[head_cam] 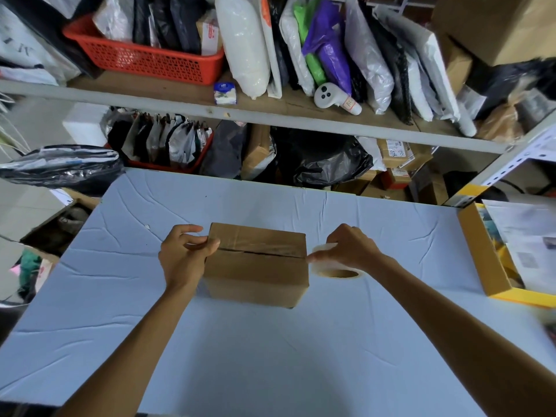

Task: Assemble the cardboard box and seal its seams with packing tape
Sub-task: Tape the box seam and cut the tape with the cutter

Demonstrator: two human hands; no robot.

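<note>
**Tape at the box's right edge**

The cardboard box [257,264] sits mid-table [270,356], flaps closed. Left hand [183,254] grips its left top edge, thumb on the lid. Right hand [350,248] pinches the tape roll [337,270], touching the box's right side.

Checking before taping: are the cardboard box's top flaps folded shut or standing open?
Folded shut. Both flaps of the cardboard box lie flat, meeting at a seam with a thin dark gap.
</note>
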